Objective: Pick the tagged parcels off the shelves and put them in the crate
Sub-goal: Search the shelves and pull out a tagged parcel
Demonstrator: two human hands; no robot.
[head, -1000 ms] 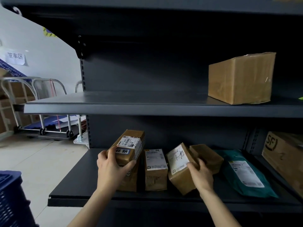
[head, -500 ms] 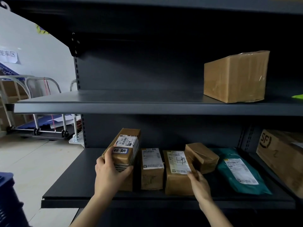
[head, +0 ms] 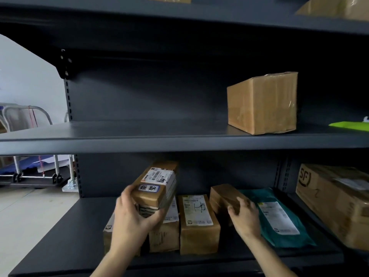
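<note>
The person's left hand [head: 131, 220] grips the tagged parcel [head: 157, 186], a long brown box with a white shipping label and a blue-framed tag on its upper face. The thumb lies on its left side and the fingers are curled round its near lower end. The parcel is tilted, with its far end pointing up and away from this hand, and it is held above the row of boxes standing on the lower shelf [head: 65, 236]. Directly behind this hand stands a brown box [head: 165, 236], partly hidden by it, and another low box [head: 107, 236] shows at the left of the wrist. Between the two hands a labelled box [head: 197, 222] stands upright. The right hand [head: 244, 216] is well apart from the left one. Its fingers are bent over the near end of a small brown box [head: 221, 194] and the thumb is against the side, so it holds this box. Just to the right of this hand lies a teal mailer bag [head: 279, 218], and beyond it a big carton marked "SF" [head: 329, 202]. Above both hands, on the middle shelf [head: 119, 136], stands a plain carton [head: 261, 102].
</note>
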